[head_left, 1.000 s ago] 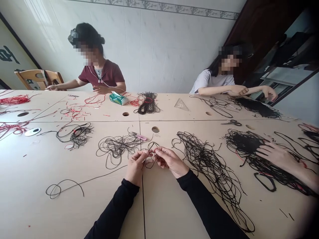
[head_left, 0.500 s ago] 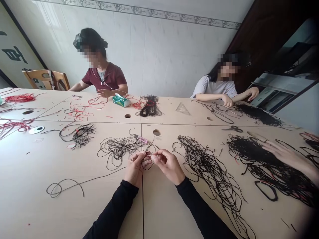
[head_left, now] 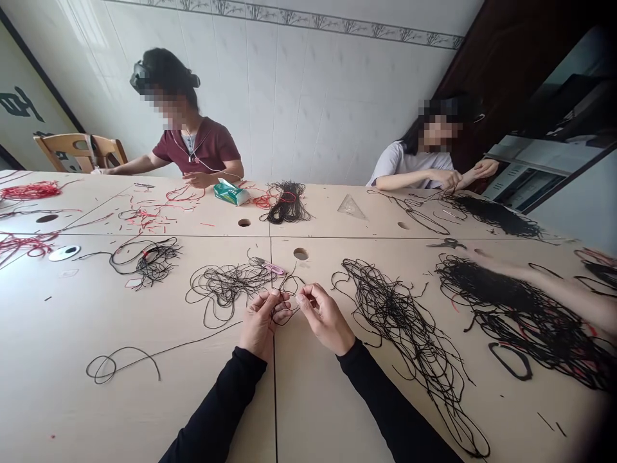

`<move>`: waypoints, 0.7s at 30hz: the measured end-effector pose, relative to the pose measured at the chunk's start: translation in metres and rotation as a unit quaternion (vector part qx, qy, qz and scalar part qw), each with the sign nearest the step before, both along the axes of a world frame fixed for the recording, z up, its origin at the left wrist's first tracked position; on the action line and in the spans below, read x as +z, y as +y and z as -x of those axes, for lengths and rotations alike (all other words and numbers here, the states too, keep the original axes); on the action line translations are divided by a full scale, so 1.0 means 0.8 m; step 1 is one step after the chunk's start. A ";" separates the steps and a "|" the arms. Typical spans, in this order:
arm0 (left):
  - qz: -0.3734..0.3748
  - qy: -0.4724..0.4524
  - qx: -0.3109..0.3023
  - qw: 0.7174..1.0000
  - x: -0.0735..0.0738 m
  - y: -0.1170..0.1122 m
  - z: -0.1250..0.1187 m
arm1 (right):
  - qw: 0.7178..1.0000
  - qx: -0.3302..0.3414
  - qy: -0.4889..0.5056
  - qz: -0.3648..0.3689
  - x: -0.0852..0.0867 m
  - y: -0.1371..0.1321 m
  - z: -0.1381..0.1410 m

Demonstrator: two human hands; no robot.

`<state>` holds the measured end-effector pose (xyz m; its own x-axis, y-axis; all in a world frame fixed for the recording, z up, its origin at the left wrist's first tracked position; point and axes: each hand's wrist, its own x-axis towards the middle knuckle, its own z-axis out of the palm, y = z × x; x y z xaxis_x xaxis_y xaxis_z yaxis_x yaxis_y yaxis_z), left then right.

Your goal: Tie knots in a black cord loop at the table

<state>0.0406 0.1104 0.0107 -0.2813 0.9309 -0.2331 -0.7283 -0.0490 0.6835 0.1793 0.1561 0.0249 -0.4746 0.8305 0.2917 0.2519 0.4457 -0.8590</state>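
Between L hand (head_left: 258,326) & R hand (head_left: 325,318), black cord (head_left: 288,307); tangled heaps (head_left: 395,315) alongside

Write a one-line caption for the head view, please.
Left hand and right hand pinch thin black cord over a pale table among black tangles.

White ceramic tiles (head_left: 308,109) cover the rear wall, topped by a grey-green leaf-pattern border strip (head_left: 318,24), and a pale wall panel bearing dark brush-style characters (head_left: 19,106) stands at far left, with a wooden chair (head_left: 72,149) before it. A dark wooden door (head_left: 504,71) occupies the right corner beside a dark-framed opening (head_left: 544,170), its contents indistinct. The pale laminate worktop (head_left: 96,308) consists of joined sections with round holes (head_left: 301,254), and daylight-like glare marks the upper-left tiles.
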 end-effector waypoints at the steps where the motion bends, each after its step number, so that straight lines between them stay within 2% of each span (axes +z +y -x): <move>1: 0.001 -0.001 0.000 1.000 0.000 0.000 0.000 | 1.000 0.000 0.002 -0.007 0.000 0.000 0.000; 10: 0.005 -0.006 -0.009 1.000 -0.002 0.002 0.001 | 0.999 0.020 0.026 -0.027 0.002 -0.003 0.001; 21: 0.044 -0.056 -0.054 0.996 0.005 0.001 0.004 | 0.998 0.051 0.043 0.019 0.002 -0.003 0.000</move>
<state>0.0372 0.1109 0.0149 -0.1476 0.9292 -0.3388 -0.7986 0.0902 0.5951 0.1791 0.1535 0.0264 -0.5318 0.7903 0.3042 0.1308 0.4316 -0.8925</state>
